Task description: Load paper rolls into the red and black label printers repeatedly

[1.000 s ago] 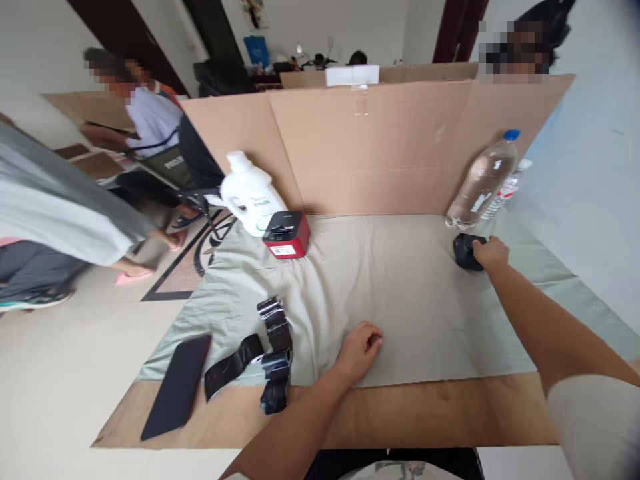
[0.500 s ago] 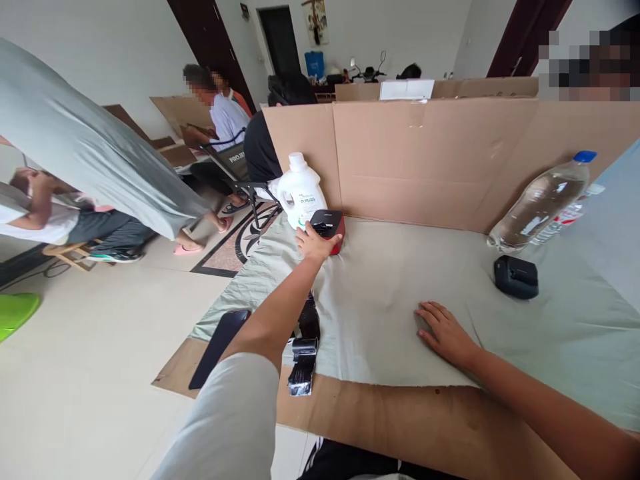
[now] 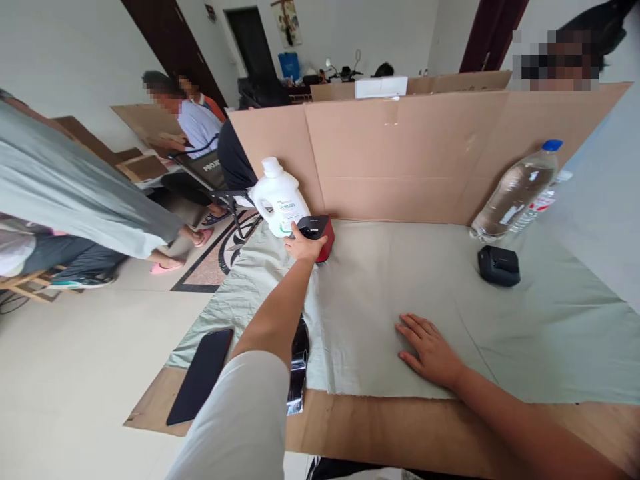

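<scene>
At the far left of the cloth, my left hand (image 3: 305, 245) is closed on a black-topped box with red sides (image 3: 326, 241). The thumb lies along its right side, and the fingers reach over the near left part. Right behind the box, a white jug with a handle and cap (image 3: 283, 200) stands by the cardboard. My right hand (image 3: 427, 350) rests palm down on the cloth, fingers spread, holding nothing. Farther right sits a small black rounded device (image 3: 499, 265), apart from that hand.
A cardboard panel (image 3: 400, 157) stands along the back of the cloth-covered table. Two clear bottles, the larger blue-capped (image 3: 517, 190), lean at the right. A dark phone (image 3: 200, 377) and black shiny strip (image 3: 297, 380) lie front left. Several people are beyond the table.
The camera view has shifted, so most things appear farther left. My left hand stays on the box. My right hand lies slightly nearer to me, still flat on the cloth.
</scene>
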`<move>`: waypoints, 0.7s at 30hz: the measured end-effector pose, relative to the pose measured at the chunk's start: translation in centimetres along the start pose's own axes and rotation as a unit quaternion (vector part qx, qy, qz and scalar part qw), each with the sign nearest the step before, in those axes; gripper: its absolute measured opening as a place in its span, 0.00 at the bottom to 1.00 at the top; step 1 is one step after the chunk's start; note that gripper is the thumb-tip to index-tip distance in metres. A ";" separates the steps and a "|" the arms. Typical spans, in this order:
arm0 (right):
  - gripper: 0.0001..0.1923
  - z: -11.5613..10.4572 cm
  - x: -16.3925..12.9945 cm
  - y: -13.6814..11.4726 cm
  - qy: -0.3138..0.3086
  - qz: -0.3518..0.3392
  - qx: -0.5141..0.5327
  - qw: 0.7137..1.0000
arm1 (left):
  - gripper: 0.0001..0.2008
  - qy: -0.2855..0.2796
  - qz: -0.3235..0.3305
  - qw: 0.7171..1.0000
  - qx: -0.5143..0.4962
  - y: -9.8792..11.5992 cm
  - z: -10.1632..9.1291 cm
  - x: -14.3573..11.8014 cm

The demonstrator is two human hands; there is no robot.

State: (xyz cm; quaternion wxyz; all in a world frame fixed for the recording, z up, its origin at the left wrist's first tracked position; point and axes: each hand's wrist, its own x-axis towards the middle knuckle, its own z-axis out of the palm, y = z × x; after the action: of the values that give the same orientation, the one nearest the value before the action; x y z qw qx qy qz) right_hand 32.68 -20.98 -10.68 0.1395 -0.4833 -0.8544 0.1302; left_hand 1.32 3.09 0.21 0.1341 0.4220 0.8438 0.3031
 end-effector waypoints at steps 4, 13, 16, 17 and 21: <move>0.36 0.2 -1.5 -2.4 -0.104 -0.077 0.064 0.990 | 0.56 -0.021 0.105 0.992 -0.071 0.8 -1.3 -4.4; 0.41 2.1 -2.6 -1.2 0.220 0.165 0.417 0.866 | 0.58 -0.113 0.279 0.938 -0.171 0.0 -0.2 -22.3; 0.43 2.2 -2.3 -1.0 0.237 0.158 0.479 0.831 | 0.57 -0.114 0.251 0.950 -0.143 -0.8 1.0 -27.0; 0.44 2.2 -2.2 -1.1 0.240 0.155 0.488 0.825 | 0.57 -0.105 0.240 0.956 -0.135 -1.2 1.3 -28.1; 0.44 2.6 -2.3 -1.1 0.256 0.153 0.492 0.818 | 0.58 -0.062 0.225 0.965 -0.123 -3.1 1.9 -30.8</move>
State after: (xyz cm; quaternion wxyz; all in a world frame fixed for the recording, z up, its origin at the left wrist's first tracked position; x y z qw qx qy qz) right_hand 31.98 -23.71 -12.96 0.5510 -0.4910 -0.5246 0.4243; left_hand 19.04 -22.04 -4.17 0.1655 0.5994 0.6732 0.4003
